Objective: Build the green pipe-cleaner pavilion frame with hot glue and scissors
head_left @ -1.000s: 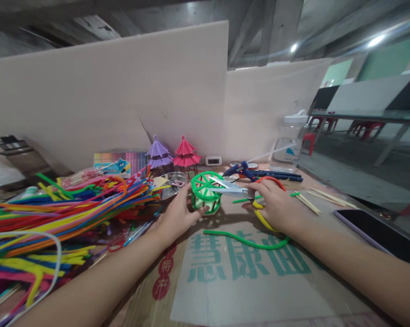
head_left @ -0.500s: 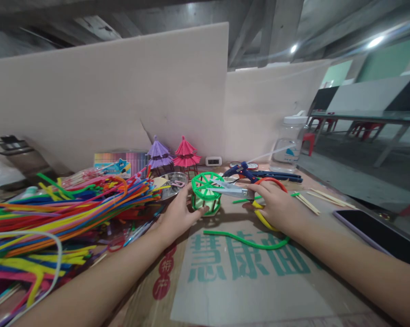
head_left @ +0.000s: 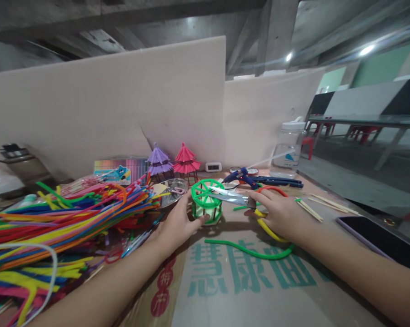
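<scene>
My left hand (head_left: 181, 219) grips a small round frame (head_left: 207, 195) from its left side; the frame has green pipe-cleaner rims, spokes on top and brown posts. In my right hand (head_left: 275, 211) are scissors (head_left: 234, 198) with red and yellow handles, their blades slightly parted and reaching over the frame's top. Whether the blades touch the spokes I cannot tell. A curved green pipe cleaner (head_left: 249, 252) lies on the table below the scissors, and its right end passes near my right hand.
Many coloured pipe cleaners (head_left: 72, 227) cover the left side. Behind stand a purple (head_left: 160, 159) and a red miniature pavilion (head_left: 186, 159), a small clock (head_left: 213, 167) and a blue glue gun (head_left: 241, 176). To the right are a clear jug (head_left: 288, 150), wooden sticks (head_left: 331, 204) and a phone (head_left: 378, 240).
The whole view has shifted, so things appear slightly lower. Both hands keep their grips, and the scissor blades have closed a little over the frame's top.
</scene>
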